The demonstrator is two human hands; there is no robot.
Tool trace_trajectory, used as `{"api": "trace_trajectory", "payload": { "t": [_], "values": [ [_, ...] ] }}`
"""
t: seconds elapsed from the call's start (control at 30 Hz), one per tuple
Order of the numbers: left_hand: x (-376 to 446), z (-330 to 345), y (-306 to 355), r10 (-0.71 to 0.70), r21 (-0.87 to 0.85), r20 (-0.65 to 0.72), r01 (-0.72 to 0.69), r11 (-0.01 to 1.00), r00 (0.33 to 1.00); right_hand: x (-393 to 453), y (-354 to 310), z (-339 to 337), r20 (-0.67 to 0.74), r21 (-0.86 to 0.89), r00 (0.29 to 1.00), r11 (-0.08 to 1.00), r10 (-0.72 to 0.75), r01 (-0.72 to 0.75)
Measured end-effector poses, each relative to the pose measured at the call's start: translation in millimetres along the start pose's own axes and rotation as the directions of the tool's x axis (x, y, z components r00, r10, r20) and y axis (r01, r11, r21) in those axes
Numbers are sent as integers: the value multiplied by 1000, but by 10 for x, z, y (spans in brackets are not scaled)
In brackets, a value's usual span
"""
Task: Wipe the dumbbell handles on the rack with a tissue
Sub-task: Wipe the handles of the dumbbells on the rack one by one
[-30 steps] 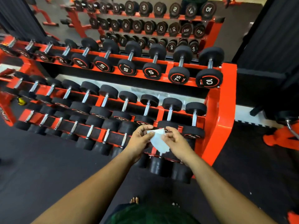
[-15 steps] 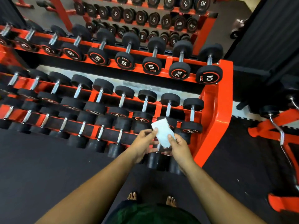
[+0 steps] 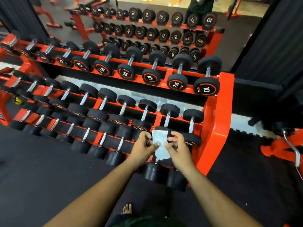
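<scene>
Two hands meet over the right end of the rack (image 3: 216,112), sharing one white tissue (image 3: 159,145) between them. The left hand (image 3: 142,149) pinches the tissue's left edge with thumb against curled fingers; the right hand (image 3: 177,150) pinches its right edge with the thumb, the other fingers loosely spread above. The tissue hangs upright, its top edge level with the front heads of the middle-row dumbbells, its ragged bottom edge just above the lowest row. It touches no handle.

Three orange tiers step down toward the person. The top row ends at the right with the dumbbell marked 10 (image 3: 207,90), just beside the one marked 75 (image 3: 177,85). Chrome handles in the middle row, such as the rightmost one (image 3: 191,124), lie bare between black heads, with narrow gaps from one dumbbell to the next. The rack's thick right upright stands just beside the right hand, so room on that side is tight; to the left, the rows run on well past the hands.

Dark rubber floor (image 3: 49,177) lies open in front of the rack and to the person's left. A bare foot (image 3: 127,208) shows near the bottom edge. Right of the rack, a curved chrome bar (image 3: 292,146) rests on a low orange stand. Beyond the top row, a mirror (image 3: 164,30) shows the dumbbell rows.
</scene>
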State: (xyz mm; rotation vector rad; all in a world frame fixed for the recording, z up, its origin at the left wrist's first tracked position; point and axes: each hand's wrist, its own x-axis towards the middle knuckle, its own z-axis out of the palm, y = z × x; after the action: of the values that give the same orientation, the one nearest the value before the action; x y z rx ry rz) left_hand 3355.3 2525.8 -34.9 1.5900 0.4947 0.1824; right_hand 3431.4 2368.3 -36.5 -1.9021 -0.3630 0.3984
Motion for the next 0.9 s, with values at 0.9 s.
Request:
{"api": "trace_trajectory", "payload": {
  "t": [0.9],
  "values": [
    [255, -469, -573, 71, 329, 225, -145, 933, 972, 80, 289, 408, 103, -438, 980, 877, -171, 199]
  ]
}}
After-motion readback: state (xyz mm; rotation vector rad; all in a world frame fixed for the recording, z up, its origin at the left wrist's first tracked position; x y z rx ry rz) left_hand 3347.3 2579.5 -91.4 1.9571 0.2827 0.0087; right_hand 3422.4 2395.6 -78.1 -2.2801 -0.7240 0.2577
